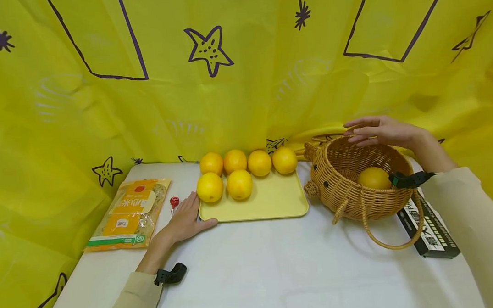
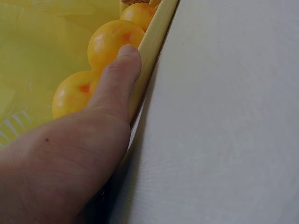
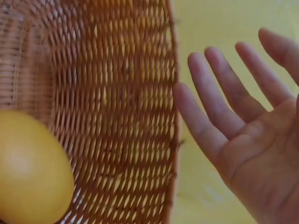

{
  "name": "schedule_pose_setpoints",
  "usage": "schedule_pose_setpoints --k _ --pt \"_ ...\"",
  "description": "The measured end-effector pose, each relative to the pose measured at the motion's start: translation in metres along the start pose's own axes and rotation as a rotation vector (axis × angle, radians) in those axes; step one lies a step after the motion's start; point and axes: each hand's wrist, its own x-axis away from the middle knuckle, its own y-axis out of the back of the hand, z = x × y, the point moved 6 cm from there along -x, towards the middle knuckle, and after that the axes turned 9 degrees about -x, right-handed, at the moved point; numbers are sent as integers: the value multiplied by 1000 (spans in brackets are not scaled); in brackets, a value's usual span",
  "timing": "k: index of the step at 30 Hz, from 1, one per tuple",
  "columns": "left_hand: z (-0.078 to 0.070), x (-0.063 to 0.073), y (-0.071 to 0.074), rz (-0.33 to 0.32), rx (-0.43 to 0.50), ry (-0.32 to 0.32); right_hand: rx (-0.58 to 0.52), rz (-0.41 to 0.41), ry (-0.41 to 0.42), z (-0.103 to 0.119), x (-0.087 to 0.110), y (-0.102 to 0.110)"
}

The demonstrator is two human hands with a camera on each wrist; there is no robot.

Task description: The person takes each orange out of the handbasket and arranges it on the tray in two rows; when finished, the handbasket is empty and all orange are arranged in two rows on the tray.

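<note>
My left hand lies at the left end of a pale yellow tray, fingers along its side and thumb at the front corner. On the tray sit several oranges, in a back row with two in front at the left. In the left wrist view the thumb stretches along the rim beside an orange. My right hand is over the back rim of a wicker basket, its fingers spread and holding nothing. Inside the basket rests one orange-yellow round fruit.
Left of the tray lie a plastic food packet and a red-wrapped lollipop. A black box is partly under the basket's right side, near a loop handle. Behind the table hangs a yellow cloth.
</note>
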Motion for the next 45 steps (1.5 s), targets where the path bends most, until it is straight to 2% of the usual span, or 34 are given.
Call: schedule_pose_setpoints --k 2,5,10,21,25,29,35,38,45 --pt "0 0 0 -4 -6 -6 2 43 -37 -7 1 3" --pt "-1 0 0 -8 -9 -13 45 86 -139 -23 2 5" --pt "-1 0 -1 -5 -11 -10 86 79 -264 -41 6 7" --pt "0 1 3 -14 -12 -15 96 84 -287 -53 9 10" --pt "0 1 2 -23 -13 -18 91 64 -345 -55 6 11" --pt "0 1 0 -14 -6 -18 72 110 -401 -62 4 9" --pt "-1 2 -2 -12 -1 -14 -30 155 -469 -73 4 2" --pt "-2 2 0 -15 -2 -13 -71 144 -473 -76 4 1" --pt "-3 3 2 -12 -2 -11 -46 105 -474 -82 -2 -2"
